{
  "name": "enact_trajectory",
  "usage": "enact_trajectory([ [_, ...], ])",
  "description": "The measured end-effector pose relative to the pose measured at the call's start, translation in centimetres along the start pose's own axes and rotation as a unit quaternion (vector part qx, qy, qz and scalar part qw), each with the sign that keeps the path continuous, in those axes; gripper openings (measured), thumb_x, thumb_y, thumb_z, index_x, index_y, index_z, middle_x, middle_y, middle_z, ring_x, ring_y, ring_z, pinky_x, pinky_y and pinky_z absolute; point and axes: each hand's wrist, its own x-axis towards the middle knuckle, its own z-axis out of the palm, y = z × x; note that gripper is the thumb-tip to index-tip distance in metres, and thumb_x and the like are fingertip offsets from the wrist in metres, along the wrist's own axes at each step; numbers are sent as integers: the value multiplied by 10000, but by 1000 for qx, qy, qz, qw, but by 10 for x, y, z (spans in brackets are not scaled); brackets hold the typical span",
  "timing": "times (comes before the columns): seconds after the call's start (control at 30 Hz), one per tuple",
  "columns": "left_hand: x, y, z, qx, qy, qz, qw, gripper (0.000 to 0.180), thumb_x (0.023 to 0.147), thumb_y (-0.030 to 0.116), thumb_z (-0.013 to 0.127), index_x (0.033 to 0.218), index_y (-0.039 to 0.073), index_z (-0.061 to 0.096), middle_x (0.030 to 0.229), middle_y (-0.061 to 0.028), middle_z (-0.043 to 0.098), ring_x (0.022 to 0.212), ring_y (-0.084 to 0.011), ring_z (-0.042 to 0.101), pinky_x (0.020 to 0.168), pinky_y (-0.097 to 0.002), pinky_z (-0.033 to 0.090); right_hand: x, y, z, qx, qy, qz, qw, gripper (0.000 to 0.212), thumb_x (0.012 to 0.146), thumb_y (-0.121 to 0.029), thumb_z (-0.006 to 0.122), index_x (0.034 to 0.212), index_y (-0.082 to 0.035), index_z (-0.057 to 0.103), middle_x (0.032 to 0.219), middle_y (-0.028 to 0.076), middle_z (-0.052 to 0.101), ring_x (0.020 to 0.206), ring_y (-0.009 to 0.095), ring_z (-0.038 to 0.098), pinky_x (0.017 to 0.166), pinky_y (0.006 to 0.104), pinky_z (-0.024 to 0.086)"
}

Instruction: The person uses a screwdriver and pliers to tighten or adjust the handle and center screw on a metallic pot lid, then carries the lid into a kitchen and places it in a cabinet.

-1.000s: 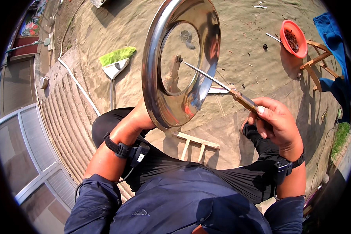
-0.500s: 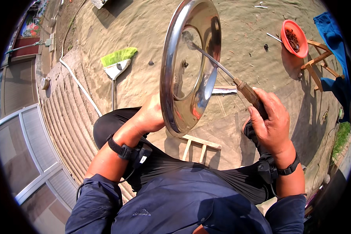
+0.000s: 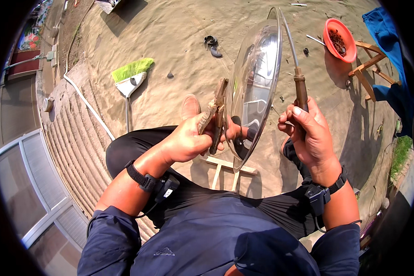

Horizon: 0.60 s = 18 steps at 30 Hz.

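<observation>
My left hand is closed around a worn brown piece, like a rough wooden handle, with a paler stub sticking out by the fingers. Right beside it a shiny domed pot lid stands on edge, its curved side toward that hand and mirroring it. Whether the piece is fixed to the lid cannot be made out. In my right hand is a screwdriver, gripped by its wooden handle. Its shaft points up, with the tip near the lid's upper rim.
A green-bristled broom lies at the left beside a pale hose. Dark broken bits are on the ground ahead. At the right are a red bowl of brown scraps and a wooden stool. A wooden frame is between my legs.
The lid has turned from showing its inside to nearly edge-on and shifted right. The screwdriver has come away from its centre and tilted upright. My left hand's brown piece has come into view.
</observation>
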Motion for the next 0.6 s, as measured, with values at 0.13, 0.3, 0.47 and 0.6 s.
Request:
enact_trajectory([
  [0.13, 8, -15, 9, 106, 75, 8, 992, 410, 767, -22, 490, 1171, -3, 563, 952, -64, 652, 833, -156, 626, 728, -303, 511, -1, 3, -6, -39, -52, -25, 998, 319, 935, -177, 680, 1172, -39, 518, 1073, 86, 592, 916, 226, 656, 815, 425, 536],
  [0.3, 18, -26, 16, 322, 110, 115, 933, 471, 738, -69, 493, 1203, -14, 539, 938, -113, 664, 850, -245, 658, 779, -366, 530, -4, 4, 12, 106, -38, 88, 990, 383, 970, -277, 675, 1280, -103, 531, 1144, 67, 626, 919, 227, 674, 776, 451, 568],
  [0.47, 20, -26, 27, 415, 120, 234, 871, 556, 679, -93, 544, 1227, 4, 529, 963, -177, 619, 899, -383, 630, 790, -419, 526, -2, 8, 32, -35, 28, 44, 998, 379, 908, -231, 780, 1204, -86, 593, 1090, 43, 691, 977, 172, 679, 751, 301, 530],
  [0.6, 21, -20, 30, 474, 136, 247, 834, 584, 653, -84, 601, 1224, 15, 524, 990, -189, 566, 928, -418, 588, 792, -474, 501, -2, 13, 26, 6, 13, 33, 999, 300, 916, -203, 769, 1148, -71, 631, 1059, 65, 703, 963, 175, 692, 757, 298, 526],
])
